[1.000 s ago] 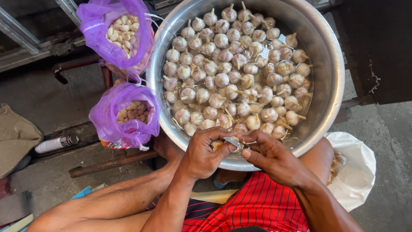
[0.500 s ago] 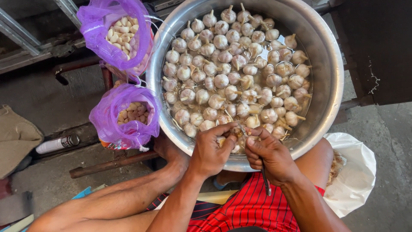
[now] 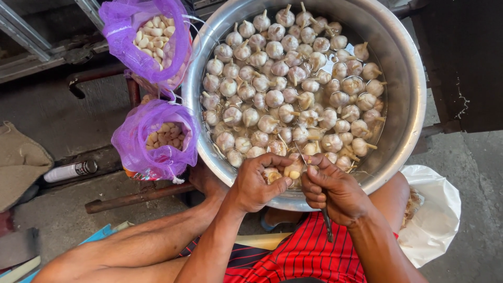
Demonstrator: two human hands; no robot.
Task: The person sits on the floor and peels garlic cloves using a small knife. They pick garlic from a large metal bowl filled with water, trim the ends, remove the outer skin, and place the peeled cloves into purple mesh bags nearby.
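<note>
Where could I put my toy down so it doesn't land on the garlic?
Bare concrete floor lies left of the purple mesh bags, above the spray can. The metal basin is packed with garlic bulbs; both hands crowd its near rim.

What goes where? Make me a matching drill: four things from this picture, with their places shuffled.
Things:
1. basin
2. upper bag
3. tube
4. white bag

Places:
a. floor, far left
b. under the person's right knee
c. holds whole garlic bulbs
d. top left, full of peeled cloves

Pairs: 1-c, 2-d, 3-a, 4-b
</note>
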